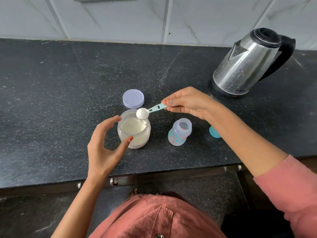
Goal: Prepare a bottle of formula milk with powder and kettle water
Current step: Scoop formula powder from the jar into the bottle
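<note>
- Head view: right hand (187, 103) is pinching a teal scoop (155, 109) heaped with powder (142, 113) over the open jar (135, 134).
- Left hand (104, 145) is curving loosely beside the jar, gripping nothing; its thumb is perhaps touching it.
- Bottle (179, 133) is standing uncapped on the table (51, 100), just under the right wrist.

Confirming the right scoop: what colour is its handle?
Light teal scoop handle, pinched by the right hand; head view.

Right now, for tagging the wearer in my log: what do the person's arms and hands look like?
The right arm wears a dusty-pink sleeve, forearm bare. No sleeve shows on the left arm. The left hand and right hand have orange-red painted nails; no rings or watch visible.
</note>
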Motion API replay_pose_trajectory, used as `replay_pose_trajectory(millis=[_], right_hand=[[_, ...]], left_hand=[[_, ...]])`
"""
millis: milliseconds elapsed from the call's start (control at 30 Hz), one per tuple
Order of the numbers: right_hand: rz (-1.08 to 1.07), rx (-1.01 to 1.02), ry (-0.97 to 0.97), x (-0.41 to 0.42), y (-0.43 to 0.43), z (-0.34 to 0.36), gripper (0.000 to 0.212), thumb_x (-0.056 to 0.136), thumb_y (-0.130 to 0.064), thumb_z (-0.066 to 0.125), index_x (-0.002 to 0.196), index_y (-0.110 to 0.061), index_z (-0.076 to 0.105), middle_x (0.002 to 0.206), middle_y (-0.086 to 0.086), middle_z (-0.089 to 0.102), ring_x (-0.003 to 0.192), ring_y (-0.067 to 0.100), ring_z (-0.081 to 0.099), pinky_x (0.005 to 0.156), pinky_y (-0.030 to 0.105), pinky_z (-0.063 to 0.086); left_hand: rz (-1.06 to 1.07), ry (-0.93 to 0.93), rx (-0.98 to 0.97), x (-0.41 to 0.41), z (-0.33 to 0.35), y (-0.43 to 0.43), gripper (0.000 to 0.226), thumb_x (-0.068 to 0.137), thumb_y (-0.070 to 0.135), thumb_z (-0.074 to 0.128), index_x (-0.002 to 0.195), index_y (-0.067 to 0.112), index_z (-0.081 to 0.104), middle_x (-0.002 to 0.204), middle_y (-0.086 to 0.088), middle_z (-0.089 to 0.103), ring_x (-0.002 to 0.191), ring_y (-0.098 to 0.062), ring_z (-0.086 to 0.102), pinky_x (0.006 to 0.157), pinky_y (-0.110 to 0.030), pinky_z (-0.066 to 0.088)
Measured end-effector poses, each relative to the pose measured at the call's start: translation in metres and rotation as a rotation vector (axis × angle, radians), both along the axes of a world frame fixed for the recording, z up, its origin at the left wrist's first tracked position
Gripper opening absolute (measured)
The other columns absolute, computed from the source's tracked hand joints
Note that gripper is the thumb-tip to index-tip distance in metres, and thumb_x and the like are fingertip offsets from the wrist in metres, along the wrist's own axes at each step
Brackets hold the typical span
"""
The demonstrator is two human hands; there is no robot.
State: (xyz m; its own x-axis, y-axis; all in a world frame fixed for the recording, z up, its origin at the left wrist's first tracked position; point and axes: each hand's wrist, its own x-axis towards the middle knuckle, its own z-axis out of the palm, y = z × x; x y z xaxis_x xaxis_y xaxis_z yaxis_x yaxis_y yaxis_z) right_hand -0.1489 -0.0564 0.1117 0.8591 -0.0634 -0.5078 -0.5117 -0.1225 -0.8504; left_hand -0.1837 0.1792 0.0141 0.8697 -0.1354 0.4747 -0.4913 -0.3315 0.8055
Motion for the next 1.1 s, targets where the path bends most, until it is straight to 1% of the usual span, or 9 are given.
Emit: replay_pose_trajectory(millis=[100,233,367,533,600,700,767,967,1100], right_hand=[[-0.005,0.011,-0.005,-0.002,-0.006,0.003,0.010,0.081,0.001,0.062,0.090,-0.002,0.066,0.078,0.005,0.066,0.065,0.007,0.063,0.058,0.011,0.053],[-0.003,0.042,-0.010,-0.002,-0.013,0.004,0.010,0.080,0.000,0.064,0.089,-0.003,0.067,0.077,0.004,0.067,0.062,0.006,0.064,0.058,0.012,0.053],[0.008,0.068,-0.016,-0.003,-0.014,0.003,0.010,0.080,0.000,0.064,0.089,-0.002,0.067,0.076,0.005,0.067,0.062,0.005,0.064,0.059,0.012,0.054],[0.040,0.095,-0.013,-0.001,-0.012,0.000,0.011,0.081,-0.001,0.064,0.091,-0.001,0.066,0.077,0.005,0.066,0.061,0.005,0.065,0.061,0.012,0.054],[0.042,0.116,-0.015,0.000,-0.012,0.000,0.011,0.081,-0.001,0.063,0.091,0.000,0.065,0.077,0.005,0.066,0.058,0.004,0.064,0.060,0.012,0.054],[0.049,0.115,-0.019,0.002,-0.012,-0.001,0.011,0.081,-0.001,0.064,0.091,0.000,0.065,0.078,0.005,0.066,0.061,0.005,0.064,0.062,0.012,0.054],[0.053,0.108,-0.017,0.002,-0.013,0.000,0.011,0.081,-0.001,0.064,0.091,0.000,0.065,0.077,0.005,0.066,0.061,0.005,0.063,0.062,0.012,0.054],[0.066,0.095,-0.017,0.003,-0.012,0.003,0.009,0.081,0.000,0.064,0.089,0.000,0.066,0.076,0.005,0.066,0.059,0.005,0.064,0.060,0.012,0.054],[0.070,0.092,-0.027,0.003,-0.009,0.005,0.009,0.080,0.000,0.064,0.089,0.000,0.066,0.075,0.005,0.066,0.058,0.004,0.065,0.059,0.012,0.054]], left_hand=[[-0.099,-0.025,0.027,-0.013,0.006,-0.017,0.030,0.078,0.029,0.065,0.106,0.019,0.059,0.109,0.028,0.057,0.099,-0.002,0.057,0.089,-0.021,0.043],[-0.327,0.137,0.077,-0.028,0.000,-0.054,0.026,0.078,0.031,0.065,0.104,0.027,0.062,0.106,0.027,0.060,0.100,0.007,0.056,0.089,-0.009,0.039],[-0.372,0.371,0.117,-0.022,-0.020,-0.091,0.062,0.073,0.020,0.077,0.127,0.022,0.045,0.124,0.007,0.053,0.114,0.003,0.047,0.098,-0.013,0.035],[-0.365,0.514,0.120,-0.009,-0.037,-0.122,0.088,0.067,0.030,0.081,0.139,0.019,0.031,0.142,0.003,0.040,0.130,-0.007,0.037,0.109,-0.028,0.030],[-0.350,0.521,0.091,-0.007,-0.037,-0.130,0.084,0.068,0.030,0.080,0.137,0.020,0.034,0.139,0.007,0.044,0.126,-0.003,0.039,0.107,-0.021,0.030],[-0.322,0.530,0.028,-0.006,-0.033,-0.136,0.067,0.069,0.022,0.080,0.126,0.024,0.046,0.119,0.015,0.054,0.107,0.011,0.046,0.090,-0.002,0.032],[-0.305,0.537,0.010,-0.006,-0.031,-0.137,0.058,0.068,0.019,0.080,0.116,0.030,0.049,0.108,0.020,0.056,0.098,0.016,0.050,0.082,0.001,0.033],[-0.281,0.556,0.010,-0.012,-0.023,-0.125,0.057,0.067,0.020,0.081,0.103,0.046,0.046,0.105,0.027,0.056,0.099,0.016,0.052,0.083,-0.004,0.039],[-0.281,0.545,0.000,-0.021,-0.008,-0.110,0.054,0.062,0.033,0.081,0.103,0.048,0.048,0.107,0.021,0.061,0.103,0.005,0.056,0.089,-0.017,0.045]])
